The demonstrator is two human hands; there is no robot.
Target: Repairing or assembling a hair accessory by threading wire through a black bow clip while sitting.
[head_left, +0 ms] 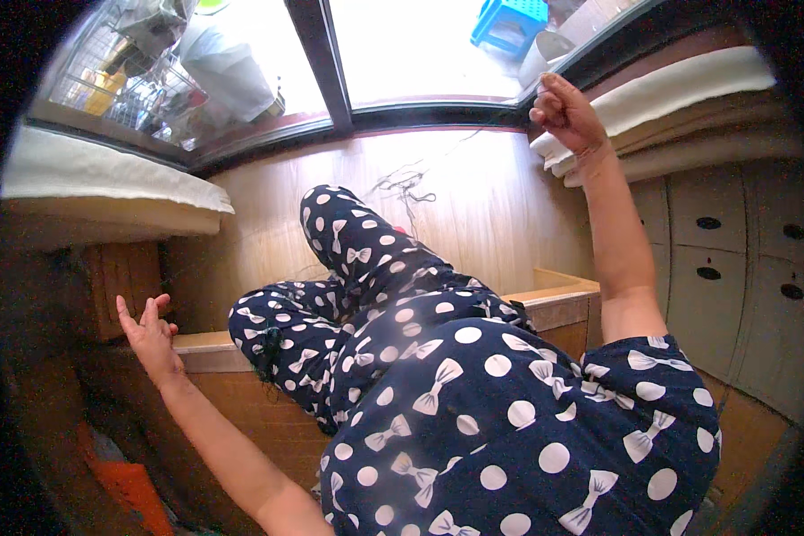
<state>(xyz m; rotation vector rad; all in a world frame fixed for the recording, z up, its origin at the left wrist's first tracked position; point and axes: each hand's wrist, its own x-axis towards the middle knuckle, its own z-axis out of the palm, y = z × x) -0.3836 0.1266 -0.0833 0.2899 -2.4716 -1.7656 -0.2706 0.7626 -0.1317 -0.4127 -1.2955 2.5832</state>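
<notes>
My right hand (567, 116) is raised at the far right, near the window frame. Its fingers are closed in a pinch, and a thin dark thread (408, 186) seems to run toward it from loose loops on the pale wood surface beyond my knees. Low at the left, my left hand (150, 339) is held out with its fingers apart, and I see nothing in it. A small dark tangle (270, 344) rests on my left knee, over the navy trousers (357, 255) with white dots and bows. A bit of red (400, 230) shows beside my other knee.
Glass doors (335, 71) stand ahead, with a blue plastic stool (514, 25), white bag (228, 71) and wire rack (85, 76) beyond. Folded pale cloths (107, 179) lie at both sides. Drawers (707, 241) stand right; an orange item (129, 491) lies lower left.
</notes>
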